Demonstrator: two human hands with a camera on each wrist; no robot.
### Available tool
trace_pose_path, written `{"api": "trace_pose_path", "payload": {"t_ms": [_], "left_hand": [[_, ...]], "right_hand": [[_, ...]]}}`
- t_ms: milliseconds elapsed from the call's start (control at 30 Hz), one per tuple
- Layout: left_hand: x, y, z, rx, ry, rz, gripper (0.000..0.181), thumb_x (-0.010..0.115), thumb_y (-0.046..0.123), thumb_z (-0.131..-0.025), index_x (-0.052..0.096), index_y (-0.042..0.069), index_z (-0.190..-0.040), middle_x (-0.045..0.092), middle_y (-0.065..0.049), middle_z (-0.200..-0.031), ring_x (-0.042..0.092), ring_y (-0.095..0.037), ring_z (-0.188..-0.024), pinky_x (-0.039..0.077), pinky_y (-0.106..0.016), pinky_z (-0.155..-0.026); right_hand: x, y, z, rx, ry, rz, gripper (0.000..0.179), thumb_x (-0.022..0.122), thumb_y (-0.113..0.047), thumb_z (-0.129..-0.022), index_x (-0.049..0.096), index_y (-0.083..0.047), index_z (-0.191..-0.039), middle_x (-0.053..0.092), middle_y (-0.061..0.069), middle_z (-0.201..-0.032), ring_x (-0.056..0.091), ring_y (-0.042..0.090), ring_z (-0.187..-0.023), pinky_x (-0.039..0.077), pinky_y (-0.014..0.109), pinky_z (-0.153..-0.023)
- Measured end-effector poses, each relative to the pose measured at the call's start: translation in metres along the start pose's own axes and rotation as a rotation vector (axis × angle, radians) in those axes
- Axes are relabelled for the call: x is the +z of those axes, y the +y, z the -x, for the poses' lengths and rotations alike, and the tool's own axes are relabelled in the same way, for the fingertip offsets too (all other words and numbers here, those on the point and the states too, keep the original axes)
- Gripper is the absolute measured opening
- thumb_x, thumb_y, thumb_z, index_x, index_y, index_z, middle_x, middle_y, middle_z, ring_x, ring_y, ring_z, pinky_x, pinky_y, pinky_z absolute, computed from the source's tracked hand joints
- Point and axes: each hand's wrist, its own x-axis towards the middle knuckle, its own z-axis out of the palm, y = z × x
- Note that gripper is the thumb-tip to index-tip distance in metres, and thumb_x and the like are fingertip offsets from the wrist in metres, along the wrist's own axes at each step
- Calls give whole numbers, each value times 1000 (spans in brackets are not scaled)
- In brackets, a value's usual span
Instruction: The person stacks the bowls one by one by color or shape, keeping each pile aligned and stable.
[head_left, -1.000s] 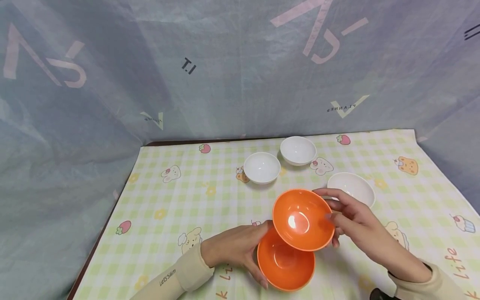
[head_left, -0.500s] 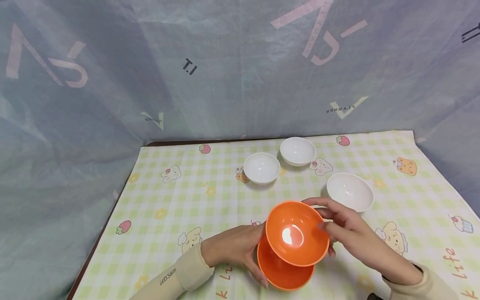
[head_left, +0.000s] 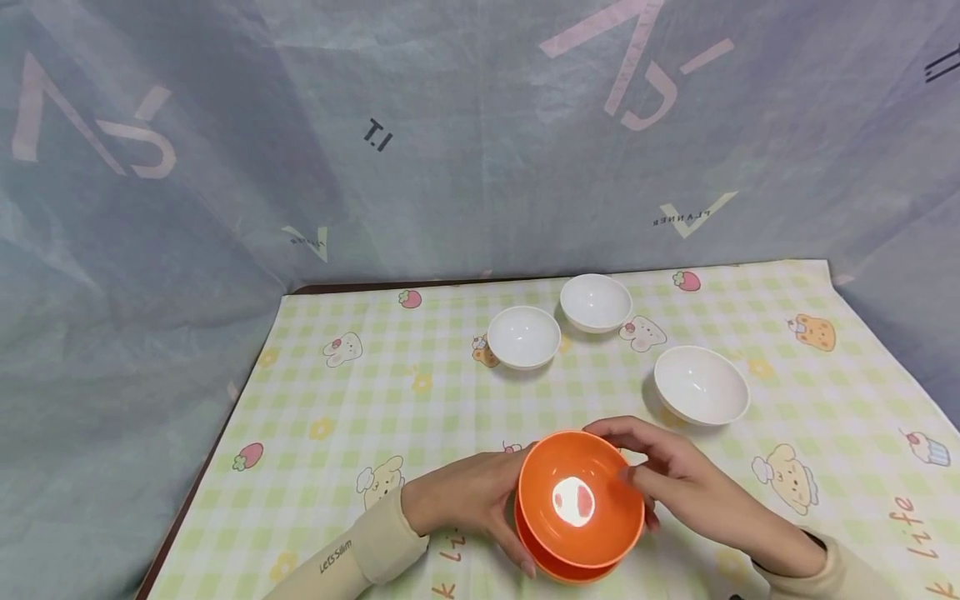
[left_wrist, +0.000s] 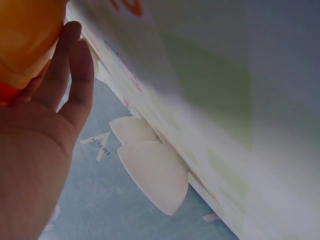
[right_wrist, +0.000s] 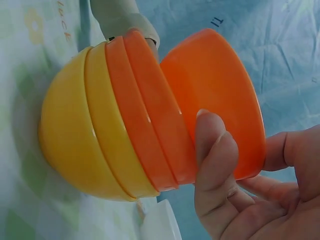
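Note:
My right hand (head_left: 682,483) holds an orange bowl (head_left: 603,471) by its right side, thumb over the rim and fingers beneath. This bowl is tilted, its bottom entering the mouth of a bowl stack. In the right wrist view the stack has two yellow bowls (right_wrist: 65,125) at the bottom and two orange bowls (right_wrist: 162,120) above, with the held bowl leaning over them. My left hand (head_left: 480,496) grips the stack from the left, thumb on the near side and fingers on the far side. From the head, only a crescent of the top stacked bowl (head_left: 558,570) shows.
Three white bowls stand upright on the checked tablecloth: one left of centre (head_left: 524,337), one at the back (head_left: 596,303) and a third to the right (head_left: 702,386), beyond my right hand. A grey-blue curtain (head_left: 450,183) hangs behind the table.
My right hand has brought the orange bowl down and left, from above right of the stack to almost over it. The left hand has stayed at the stack.

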Motion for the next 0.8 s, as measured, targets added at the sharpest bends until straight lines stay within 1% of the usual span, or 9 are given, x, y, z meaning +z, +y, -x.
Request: {"api": "trace_pose_path", "payload": {"t_ms": [167,300,400,600,800], "left_hand": [[0,0,-1,25,-2,36,120,104,40,-69,30,33,-163,50,18,-155,52,1,-133,42,-25,-116],[-1,0,-1,44,-5,35,122,104,40,-68,27,32,-163,50,16,-156,52,1,-135,42,-25,-117],[-2,1,-1,50,-7,43,123,104,39,-68,26,32,-163,50,16,-155,52,2,-135,42,-25,-116],[-3,0,-3,76,-11,93,121,105,33,-68,28,32,-162,52,16,-154,54,1,-135,43,-26,-116],[-4,-1,-5,92,-13,121,119,104,30,-70,29,32,-162,51,16,-155,53,-1,-137,42,-28,-117]], "right_hand": [[1,3,1,-19,-13,-12,57,40,20,-96,55,-2,-146,62,14,-139,55,26,-51,53,35,-44],[1,5,1,-28,-15,-13,56,41,19,-97,56,-3,-146,63,14,-138,55,25,-50,53,35,-43],[1,6,1,-21,-15,-5,55,41,19,-97,57,-3,-145,64,14,-136,54,25,-49,53,35,-43],[2,6,1,-13,-13,5,55,41,19,-97,58,-4,-144,64,16,-130,53,24,-47,52,35,-41],[3,6,1,1,-10,15,53,42,17,-100,59,-5,-144,62,14,-126,53,25,-45,53,34,-42]]}}
